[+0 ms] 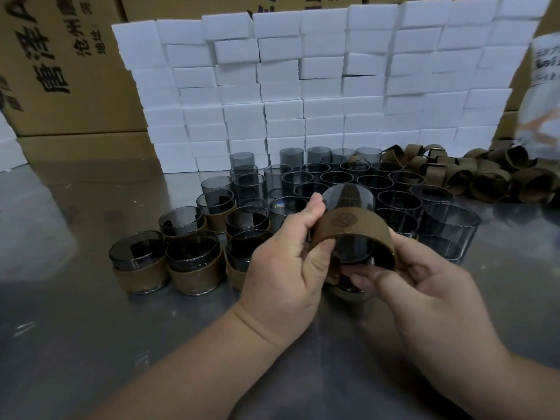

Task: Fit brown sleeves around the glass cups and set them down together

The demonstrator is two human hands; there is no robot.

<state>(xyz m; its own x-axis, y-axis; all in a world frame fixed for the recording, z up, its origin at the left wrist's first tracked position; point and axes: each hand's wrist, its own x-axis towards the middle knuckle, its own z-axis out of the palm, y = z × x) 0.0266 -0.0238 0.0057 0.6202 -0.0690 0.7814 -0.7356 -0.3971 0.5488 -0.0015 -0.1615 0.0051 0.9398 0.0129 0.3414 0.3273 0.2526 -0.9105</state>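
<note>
Stacked white foam blocks [303, 86] back the grey metal table [91, 313]. At centre, left hand [281, 262] and right hand [424, 286] both clasp a tilted smoky glass cup [347, 198], probably to work the embossed brown band sleeve [351, 225] along it. Finished sleeved cups [194, 259] cluster at nine o'clock. Fingers hide the cup's near end.

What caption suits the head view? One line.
Left hand and right hand fit a brown sleeve around a glass cup.

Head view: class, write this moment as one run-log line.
step: fitting | left hand grips brown band sleeve | right hand holds its lower edge | sleeve around tilted smoky glass cup | finished sleeved cups grouped at left
</note>
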